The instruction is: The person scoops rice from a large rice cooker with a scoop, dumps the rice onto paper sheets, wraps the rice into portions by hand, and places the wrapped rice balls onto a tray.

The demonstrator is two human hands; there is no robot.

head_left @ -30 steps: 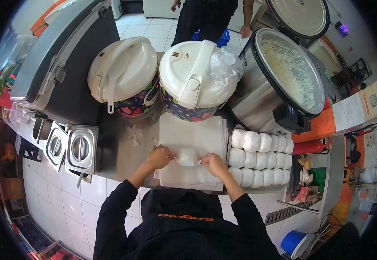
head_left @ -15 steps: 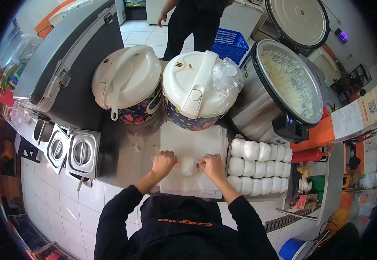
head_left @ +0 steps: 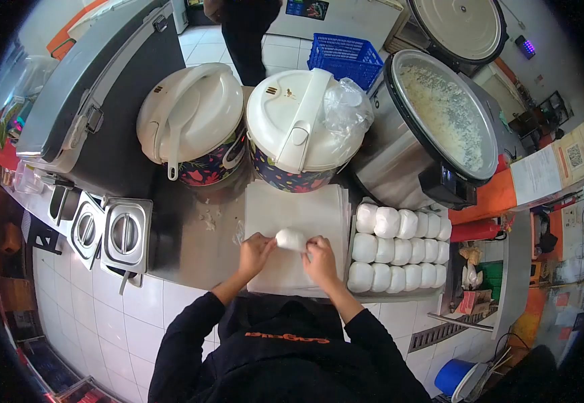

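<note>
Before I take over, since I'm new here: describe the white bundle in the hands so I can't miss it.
On the steel counter, find the stack of white sheets. Over it, the left hand and right hand hold one rounded white bundle. It is apart from the similar bundles in rows to the right.

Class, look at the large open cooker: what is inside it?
The steel cooker holds loose white rice, filling its wide mouth. The rice hides the bottom, so nothing beneath its surface can be seen.
</note>
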